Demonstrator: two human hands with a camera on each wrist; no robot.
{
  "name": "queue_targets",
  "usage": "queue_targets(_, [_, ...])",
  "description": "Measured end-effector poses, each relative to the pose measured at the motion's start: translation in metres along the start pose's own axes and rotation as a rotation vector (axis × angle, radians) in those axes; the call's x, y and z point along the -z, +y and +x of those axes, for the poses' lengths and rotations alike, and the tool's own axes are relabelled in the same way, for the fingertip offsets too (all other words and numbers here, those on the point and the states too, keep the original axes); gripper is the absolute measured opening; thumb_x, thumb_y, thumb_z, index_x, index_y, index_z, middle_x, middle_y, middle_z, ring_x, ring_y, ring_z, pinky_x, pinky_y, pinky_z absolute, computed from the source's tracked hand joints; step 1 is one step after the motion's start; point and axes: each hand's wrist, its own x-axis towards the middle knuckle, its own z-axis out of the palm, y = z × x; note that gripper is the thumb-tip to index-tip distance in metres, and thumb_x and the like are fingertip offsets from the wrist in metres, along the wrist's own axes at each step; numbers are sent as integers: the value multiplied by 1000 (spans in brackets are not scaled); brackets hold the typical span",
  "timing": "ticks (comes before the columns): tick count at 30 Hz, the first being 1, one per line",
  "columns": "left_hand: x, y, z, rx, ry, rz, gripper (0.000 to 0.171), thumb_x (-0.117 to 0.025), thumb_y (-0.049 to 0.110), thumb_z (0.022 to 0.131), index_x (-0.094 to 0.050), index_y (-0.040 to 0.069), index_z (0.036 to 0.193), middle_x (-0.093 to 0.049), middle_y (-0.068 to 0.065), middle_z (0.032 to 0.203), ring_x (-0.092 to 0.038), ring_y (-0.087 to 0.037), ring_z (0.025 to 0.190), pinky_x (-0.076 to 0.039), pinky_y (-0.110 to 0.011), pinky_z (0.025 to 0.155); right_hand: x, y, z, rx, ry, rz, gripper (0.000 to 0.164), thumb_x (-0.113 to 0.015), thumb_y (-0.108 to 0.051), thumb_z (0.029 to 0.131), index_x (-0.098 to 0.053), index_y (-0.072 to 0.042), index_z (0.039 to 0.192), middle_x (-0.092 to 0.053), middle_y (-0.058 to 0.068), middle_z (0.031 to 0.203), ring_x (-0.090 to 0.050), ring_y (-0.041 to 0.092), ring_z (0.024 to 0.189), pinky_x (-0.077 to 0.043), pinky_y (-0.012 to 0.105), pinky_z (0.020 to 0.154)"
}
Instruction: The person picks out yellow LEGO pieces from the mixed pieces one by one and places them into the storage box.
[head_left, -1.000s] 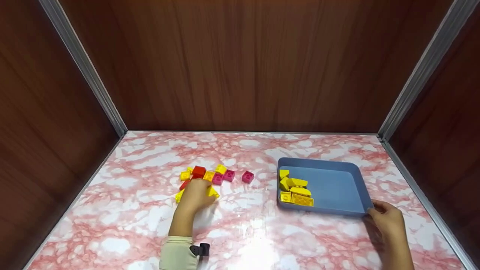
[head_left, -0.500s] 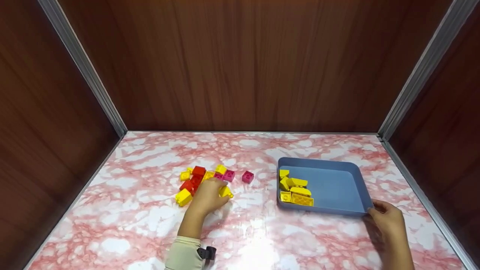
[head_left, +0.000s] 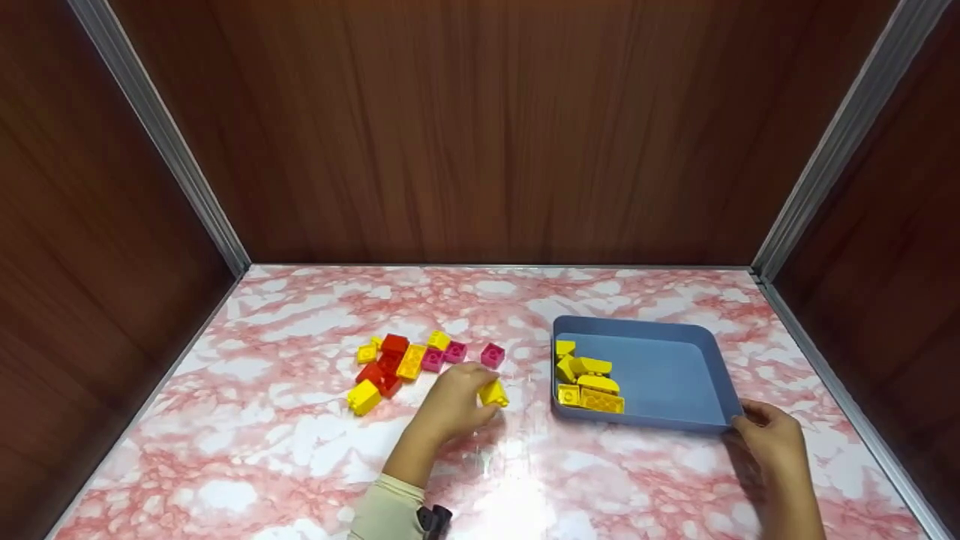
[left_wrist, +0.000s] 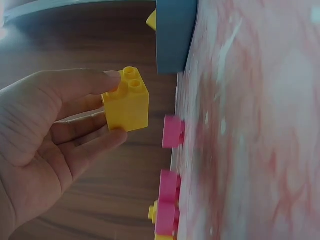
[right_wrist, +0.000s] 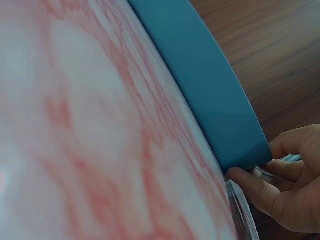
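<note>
My left hand (head_left: 454,401) pinches a yellow toy building brick (left_wrist: 127,105) between thumb and fingers. In the left wrist view the brick's studs show and it hangs off the table. In the head view that hand is between the loose bricks and the blue-grey tray (head_left: 667,375). My right hand (head_left: 772,435) grips the tray's near right corner; in the right wrist view its thumb lies low against the wall (right_wrist: 210,100) and fingers reach over the rim. Several yellow bricks (head_left: 598,384) lie along the tray's left side.
Left of the tray lies a loose group of bricks: red (head_left: 394,345), orange-yellow (head_left: 411,362), yellow (head_left: 364,397) and magenta (head_left: 433,361). One magenta brick (head_left: 493,355) sits apart, nearer the tray. Brown wood-grain panels (head_left: 495,135) enclose the marbled table (head_left: 225,420) at the back and sides.
My left hand has carried the yellow brick rightward from the group toward the tray, uncovering red and orange-yellow bricks. My right hand stays on the tray's corner.
</note>
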Motion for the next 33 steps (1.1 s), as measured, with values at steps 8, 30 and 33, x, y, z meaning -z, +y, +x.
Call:
queue_targets(8, [-11, 16, 13, -44, -61, -7, 39, -77, 22, 77, -71, 3, 111, -69, -7, 103, -62, -22, 95, -50, -32, 88, -1, 1, 1, -12, 23, 8, 44, -57, 0, 91, -48, 18, 130, -58, 32, 119, -48, -6, 77, -47, 11, 66])
queue_targets(30, [-22, 60, 75, -268, -158, 72, 35, -77, 25, 80, -72, 9, 110, -68, -2, 105, -62, -16, 96, -48, -23, 87, -2, 0, 1, 1, -14, 68, 45, -54, 3, 90, -45, 20, 130, -61, 24, 108, -54, -6, 75, -52, 16, 69])
queue_targets(33, [-26, 68, 85, -300, -185, 122, 33, -76, 27, 80, -72, 10, 109, -68, -1, 105, -62, -16, 97, -47, -23, 89, -2, -1, 1, -5, -15, 75, 45, -54, 3, 90, -44, 21, 131, -61, 26, 109, -55, -5, 74, -52, 16, 69])
